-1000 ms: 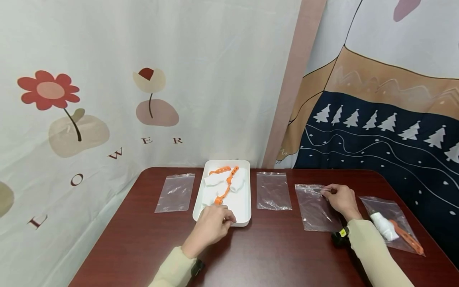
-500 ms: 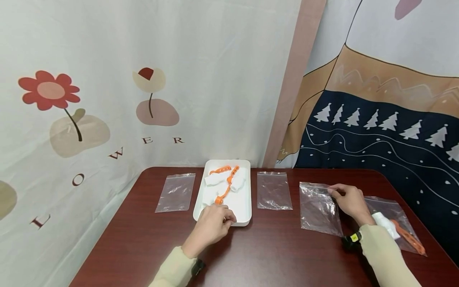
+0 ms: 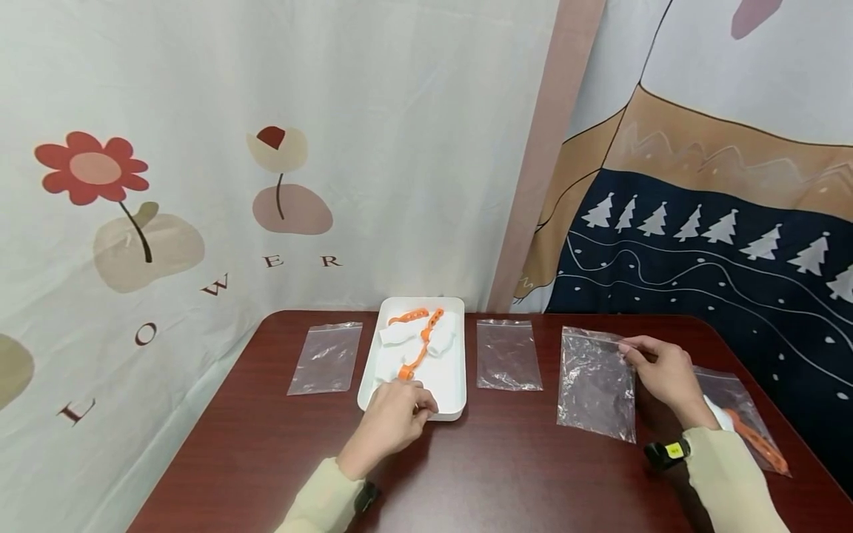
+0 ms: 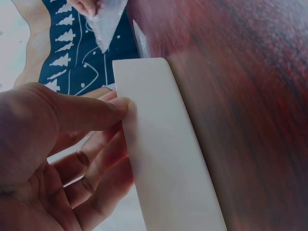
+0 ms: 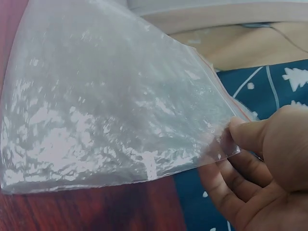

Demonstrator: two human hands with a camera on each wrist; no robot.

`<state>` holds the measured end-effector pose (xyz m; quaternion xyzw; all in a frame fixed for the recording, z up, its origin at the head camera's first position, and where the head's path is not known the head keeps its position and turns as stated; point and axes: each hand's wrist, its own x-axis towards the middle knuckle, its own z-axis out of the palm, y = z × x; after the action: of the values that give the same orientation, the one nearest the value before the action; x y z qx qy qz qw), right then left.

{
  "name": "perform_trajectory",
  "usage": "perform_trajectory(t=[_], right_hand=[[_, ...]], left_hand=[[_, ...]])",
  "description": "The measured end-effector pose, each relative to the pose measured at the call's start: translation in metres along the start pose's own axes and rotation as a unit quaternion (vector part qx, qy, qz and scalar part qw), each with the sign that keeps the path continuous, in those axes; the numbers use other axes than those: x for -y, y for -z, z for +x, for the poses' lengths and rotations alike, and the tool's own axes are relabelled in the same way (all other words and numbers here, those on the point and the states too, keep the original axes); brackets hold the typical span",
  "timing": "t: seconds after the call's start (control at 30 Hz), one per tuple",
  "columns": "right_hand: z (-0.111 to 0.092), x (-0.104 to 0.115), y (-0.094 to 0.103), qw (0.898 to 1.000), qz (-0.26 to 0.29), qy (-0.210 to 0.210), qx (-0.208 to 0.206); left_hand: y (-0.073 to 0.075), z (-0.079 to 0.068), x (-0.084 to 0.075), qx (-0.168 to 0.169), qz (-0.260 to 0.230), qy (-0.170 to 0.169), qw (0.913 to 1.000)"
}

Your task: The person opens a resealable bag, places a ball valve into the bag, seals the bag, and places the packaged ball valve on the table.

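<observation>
My right hand [image 3: 668, 372] pinches a clear zip-lock bag [image 3: 595, 385] by its upper right corner and holds it raised off the table. In the right wrist view the thumb lies on the bag's [image 5: 96, 110] near face and the fingers are behind it. My left hand [image 3: 395, 416] grips the near wall of a white tray [image 3: 455, 389]; in the left wrist view the thumb touches the rim [image 4: 149, 110] and the fingers are on the inner side. Inside the tray lie orange perforated strips [image 3: 416, 359] and white bundles [image 3: 397, 333]. The left fingertips are partly hidden in the head view.
Flat zip-lock bags lie left [image 3: 326, 359] and right of the tray, the right bag [image 3: 509, 355] nearer my right hand. At the far right a filled bag [image 3: 733, 385] holds a white item and an orange strip [image 3: 760, 443], partly behind my right arm. A printed curtain [image 3: 400, 148] hangs behind the table.
My right hand has drawn the bag up off the table and a little rightward, so it now hangs tilted toward me. The left hand and the tray have stayed put.
</observation>
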<state>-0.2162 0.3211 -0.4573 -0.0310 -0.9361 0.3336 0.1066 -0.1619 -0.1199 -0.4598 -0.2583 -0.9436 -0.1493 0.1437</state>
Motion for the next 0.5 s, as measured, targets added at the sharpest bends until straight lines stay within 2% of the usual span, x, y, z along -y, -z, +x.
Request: perform_trajectory(t=[0.2, 0.5], right_hand=[[-0.006, 0.01, 0.006, 1.0, 0.014, 0.009, -0.009], [-0.014, 0.034, 0.015, 0.998, 0.043, 0.051, -0.005]], left_hand=[[0.0, 0.0, 0.0, -0.003, 0.001, -0.003, 1.0], [-0.001, 0.0, 0.0, -0.002, -0.002, -0.005, 1.0]])
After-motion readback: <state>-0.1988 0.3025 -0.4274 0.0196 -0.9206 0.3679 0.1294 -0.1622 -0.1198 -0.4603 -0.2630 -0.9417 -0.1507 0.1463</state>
